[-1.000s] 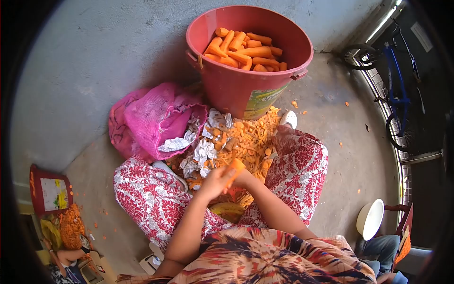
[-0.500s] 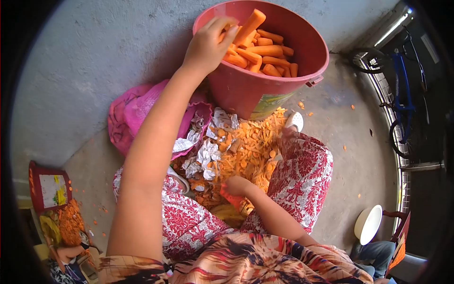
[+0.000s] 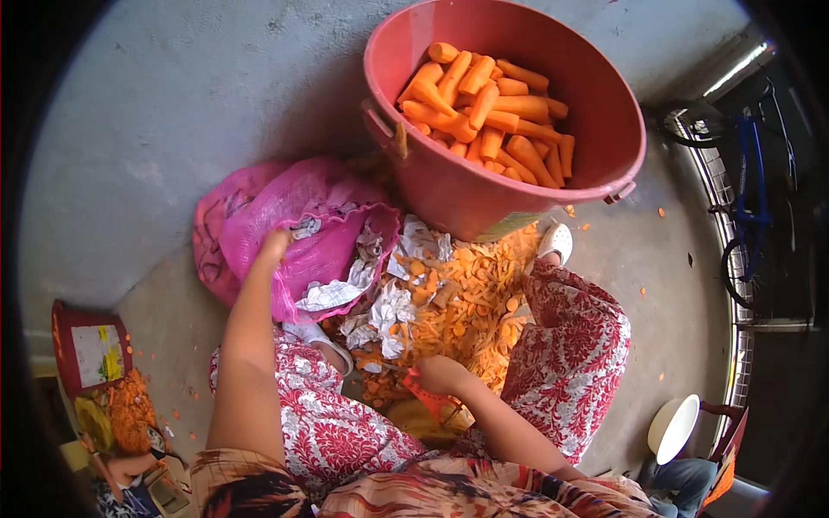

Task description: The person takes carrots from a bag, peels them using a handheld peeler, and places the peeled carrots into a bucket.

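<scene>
My left hand [image 3: 276, 245] is at the pink mesh sack [image 3: 246, 216], its fingers closed on the netting near the open mouth. Crumpled white paper [image 3: 332, 293] shows inside that mouth. My right hand [image 3: 440, 377] is closed around a peeler [image 3: 428, 399] with an orange handle, low between my knees. Beneath it, orange peelings and cut carrot pieces [image 3: 471, 302] cover the floor, mixed with more crumpled paper. Beyond them stands a large red bucket [image 3: 509, 207], partly filled with peeled carrots [image 3: 518, 108].
A blue-grey wall [image 3: 216, 104] rises behind the sack and bucket. At the lower left, a tipped red bucket [image 3: 69, 345] lies beside an orange heap [image 3: 131, 414] and part of another person. A white basin [image 3: 673, 429] and a blue bicycle [image 3: 749, 198] are at the right.
My left hand has come down from the red bucket to the pink sack, leaving a carrot in the bucket. The sack's mouth now spreads wider. My right hand still holds the peeler.
</scene>
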Demonstrator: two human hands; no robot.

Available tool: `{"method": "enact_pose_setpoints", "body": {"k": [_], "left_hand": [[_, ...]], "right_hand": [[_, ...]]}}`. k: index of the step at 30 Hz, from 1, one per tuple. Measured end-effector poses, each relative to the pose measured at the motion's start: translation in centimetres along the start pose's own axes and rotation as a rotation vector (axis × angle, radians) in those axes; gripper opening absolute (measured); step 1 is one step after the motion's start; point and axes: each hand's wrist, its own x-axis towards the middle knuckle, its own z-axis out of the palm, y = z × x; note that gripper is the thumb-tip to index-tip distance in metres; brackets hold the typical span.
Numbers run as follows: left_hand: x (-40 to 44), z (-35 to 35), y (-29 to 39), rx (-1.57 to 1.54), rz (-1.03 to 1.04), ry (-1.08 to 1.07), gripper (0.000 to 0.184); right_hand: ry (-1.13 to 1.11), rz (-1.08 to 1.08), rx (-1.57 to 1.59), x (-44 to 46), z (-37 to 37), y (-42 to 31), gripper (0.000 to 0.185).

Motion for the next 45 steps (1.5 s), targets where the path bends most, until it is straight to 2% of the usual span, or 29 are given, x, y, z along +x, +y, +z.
{"method": "enact_pose_setpoints", "body": {"k": [2,4,7,9,13,16,19,22,25,26,29,30,33,36,38,39,42,45], "left_hand": [[1.7,-1.7,-0.2,0.183,0.200,0.155,0.026],[1.8,-3.9,0.8,0.282,0.070,0.272,0.027],[1.8,-7.3,-0.8,0.410,0.162,0.193,0.028],[3.3,-8.1,-3.7,0.639,0.193,0.049,0.028],[3.0,-8.0,-6.6,0.959,0.192,-0.150,0.027],[1.8,-6.6,-6.3,1.099,0.163,-0.229,0.028],[2.1,-3.4,-6.7,0.743,0.336,0.110,0.029],[-0.1,-2.9,-2.2,0.312,0.340,-0.022,0.028],[-1.1,-3.8,-0.5,1.003,0.435,-0.501,0.028],[0.3,-2.6,-2.5,0.934,0.299,-0.486,0.030],[3.7,-1.5,-7.2,0.833,0.211,-0.346,0.032],[3.2,-2.7,-5.8,0.753,0.115,-0.446,0.038],[3.3,-3.2,-7.0,0.731,0.167,-0.483,0.042],[-0.8,-4.0,-0.4,0.857,0.122,-0.570,0.046],[2.3,-1.0,-5.3,0.820,0.077,-0.442,0.042],[2.0,-0.7,-4.9,0.798,0.054,-0.375,0.041],[1.4,-2.2,-3.1,0.620,0.017,-0.420,0.043],[2.2,-2.4,-5.9,0.635,-0.039,-0.216,0.040]], "right_hand": [[0.027,-0.048,0.006,0.3,0.1,0.2,0.030],[0.048,-0.073,0.014,0.6,0.5,0.4,0.030],[0.076,-0.063,0.028,1.1,1.1,0.6,0.029],[0.082,-0.051,0.035,1.5,1.1,0.5,0.028],[0.066,-0.040,0.025,1.1,0.3,-0.4,0.027],[0.029,-0.018,0.000,1.0,-0.3,-0.7,0.025],[0.040,-0.013,0.017,1.0,-0.3,-0.9,0.024],[0.067,-0.017,0.024,1.0,-0.4,-1.1,0.024],[0.082,-0.027,0.021,1.1,-0.1,-0.8,0.028],[0.081,-0.022,0.015,1.2,0.0,-0.8,0.028],[0.073,-0.012,0.000,1.4,0.1,-0.9,0.028],[0.068,-0.009,-0.005,1.4,0.2,-0.9,0.029],[0.066,0.002,0.002,1.6,0.5,-0.6,0.029],[0.064,0.005,0.005,1.6,0.6,-0.7,0.029],[0.056,0.022,0.007,1.6,0.8,-0.5,0.029],[0.054,0.029,0.004,1.6,0.7,-0.5,0.029],[0.003,0.080,0.004,1.6,0.2,-0.9,0.023],[0.007,0.053,-0.011,1.4,-0.2,-1.4,0.024]]}}
